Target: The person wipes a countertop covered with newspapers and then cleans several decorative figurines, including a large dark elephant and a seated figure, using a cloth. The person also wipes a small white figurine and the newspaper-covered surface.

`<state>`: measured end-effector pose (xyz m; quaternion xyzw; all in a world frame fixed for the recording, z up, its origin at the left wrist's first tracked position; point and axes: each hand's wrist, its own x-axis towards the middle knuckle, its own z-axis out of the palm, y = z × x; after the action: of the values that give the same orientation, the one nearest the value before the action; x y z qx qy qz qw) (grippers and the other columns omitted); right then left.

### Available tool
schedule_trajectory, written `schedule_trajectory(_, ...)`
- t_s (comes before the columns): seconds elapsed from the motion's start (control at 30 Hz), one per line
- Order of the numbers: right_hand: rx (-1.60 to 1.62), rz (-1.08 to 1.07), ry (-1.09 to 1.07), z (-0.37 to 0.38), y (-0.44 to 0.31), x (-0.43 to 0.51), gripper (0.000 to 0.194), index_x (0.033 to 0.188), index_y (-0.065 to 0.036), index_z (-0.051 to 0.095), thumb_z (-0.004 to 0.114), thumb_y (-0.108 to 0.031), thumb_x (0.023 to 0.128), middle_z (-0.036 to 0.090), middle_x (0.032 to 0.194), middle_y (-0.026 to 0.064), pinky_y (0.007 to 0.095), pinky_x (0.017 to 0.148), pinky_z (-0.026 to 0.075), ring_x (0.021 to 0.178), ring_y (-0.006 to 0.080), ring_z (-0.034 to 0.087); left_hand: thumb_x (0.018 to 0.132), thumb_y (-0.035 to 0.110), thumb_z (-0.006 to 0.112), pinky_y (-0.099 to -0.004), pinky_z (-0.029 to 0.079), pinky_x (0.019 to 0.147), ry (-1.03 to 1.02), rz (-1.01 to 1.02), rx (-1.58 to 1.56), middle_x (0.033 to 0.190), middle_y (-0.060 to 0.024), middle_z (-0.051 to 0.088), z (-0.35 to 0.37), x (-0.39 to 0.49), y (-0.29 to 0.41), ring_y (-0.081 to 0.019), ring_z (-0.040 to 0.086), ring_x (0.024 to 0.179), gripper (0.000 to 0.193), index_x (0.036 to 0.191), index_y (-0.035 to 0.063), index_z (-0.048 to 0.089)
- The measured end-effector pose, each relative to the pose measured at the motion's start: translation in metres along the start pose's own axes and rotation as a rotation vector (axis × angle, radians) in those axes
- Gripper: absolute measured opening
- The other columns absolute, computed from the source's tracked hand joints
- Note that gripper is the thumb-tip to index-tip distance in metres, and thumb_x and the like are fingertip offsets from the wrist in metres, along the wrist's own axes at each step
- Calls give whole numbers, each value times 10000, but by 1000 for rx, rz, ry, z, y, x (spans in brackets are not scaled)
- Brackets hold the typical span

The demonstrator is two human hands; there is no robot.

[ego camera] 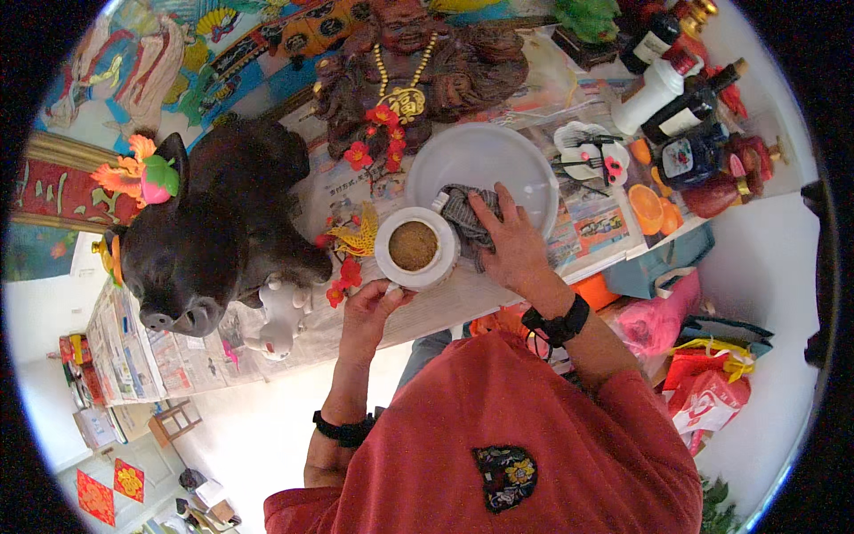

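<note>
A white cup (pixel 432 272) with brown contents (pixel 413 245) stands in front of me, near the front of the newspaper-covered table (pixel 427 320). Its handle is pinched between the thumb and fingers of my left hand (pixel 370 310). My right hand (pixel 517 250) presses on a crumpled grey striped cloth (pixel 460 210), its fingers spread. The cloth lies partly over the near edge of a round white tray (pixel 490 150) and touches or nearly touches the cup's right side. Part of the cloth is hidden under my palm.
A dark pig figure (pixel 220 220) fills the left side, with a small white figurine (pixel 279 317) before it. Behind the tray sits a carved laughing figure (pixel 420 73). Red artificial flowers (pixel 357 155), plastic forks (pixel 587 160) and several bottles (pixel 680 110) are nearby. Bags (pixel 657 320) hang at right.
</note>
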<state>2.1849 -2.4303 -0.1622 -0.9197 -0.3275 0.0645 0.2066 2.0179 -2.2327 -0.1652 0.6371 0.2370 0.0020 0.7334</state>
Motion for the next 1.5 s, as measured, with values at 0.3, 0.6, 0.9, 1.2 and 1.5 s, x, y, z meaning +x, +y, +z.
schedule_trajectory(0.3,-52,-291,-54,-2,4,45,603,1188,-100,553,684,-75,600,453,1272,130,419,780,500,991,336,532,888,155,614,-269,466,859,-51,-25,50,957,-77,662,-2,-2,1,-134,605,922,247,1049,-32,600)
schedule_trajectory(0.6,-206,-242,14,0,30,131,430,1097,-113,595,647,-134,670,500,1114,143,424,768,496,921,325,572,892,114,601,-259,459,833,-35,12,93,963,-72,658,-2,-2,-3,-123,590,901,205,1040,-27,606)
schedule_trajectory(0.9,-330,38,51,-21,65,80,459,1142,-31,538,647,-138,708,462,1217,200,442,810,495,1014,376,542,888,103,598,-258,459,803,43,10,92,920,-62,658,3,-3,-4,-119,584,869,153,975,-19,627)
schedule_trajectory(1.2,-327,-56,-121,-18,26,-6,491,1168,-14,525,619,-127,700,434,1263,190,427,804,508,1055,343,511,896,125,587,-249,451,783,60,-81,77,897,-53,634,3,-2,-5,-106,572,851,159,938,-23,623)
schedule_trajectory(1.5,-112,-392,-108,1,4,43,465,1112,-94,597,627,-99,648,495,1102,129,402,725,508,956,303,534,884,84,598,-251,439,798,34,-51,28,912,-45,631,6,-5,2,-108,568,877,130,965,-13,629)
